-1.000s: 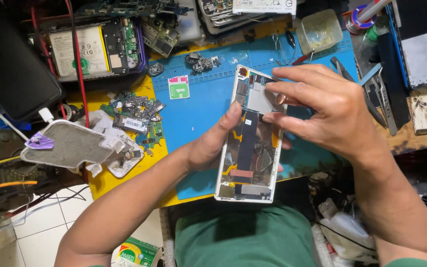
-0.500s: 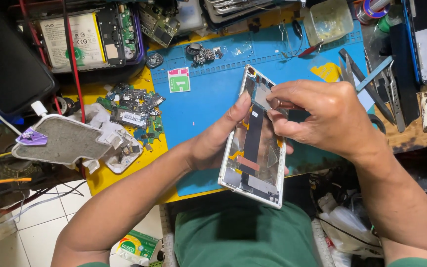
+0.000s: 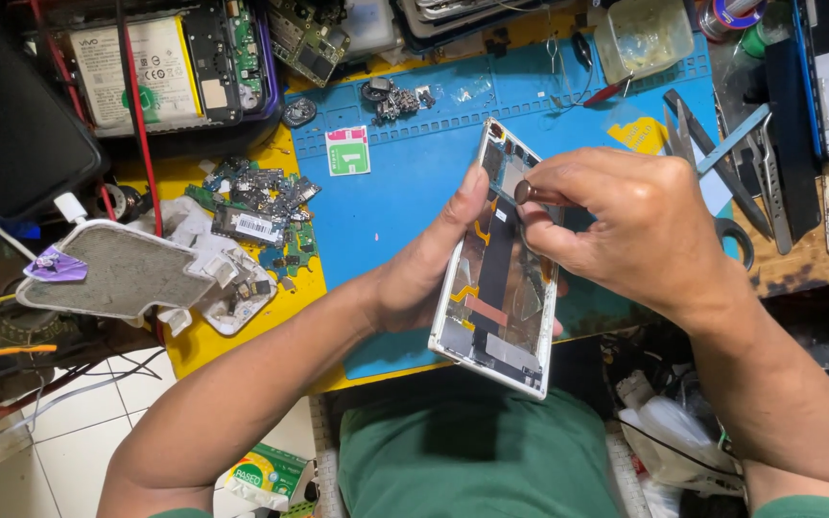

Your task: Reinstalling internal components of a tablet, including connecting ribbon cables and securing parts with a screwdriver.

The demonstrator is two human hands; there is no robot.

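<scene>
Over blue mat point(image 3: 414, 182), opened phone point(image 3: 497, 288) between left hand point(image 3: 424, 269) and right hand point(image 3: 626, 230).

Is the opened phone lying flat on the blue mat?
No. The opened phone is lifted off the blue mat, with the left hand gripping its edge and the right hand working at its upper end.

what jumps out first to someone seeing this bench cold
The eye lands on the opened phone at centre, back cover off, propped in the left hand while the right hand pinches a small part at its upper end. Behind it lies a blue work mat. To the left sit a heap of small circuit boards and a grey padded board.
</scene>
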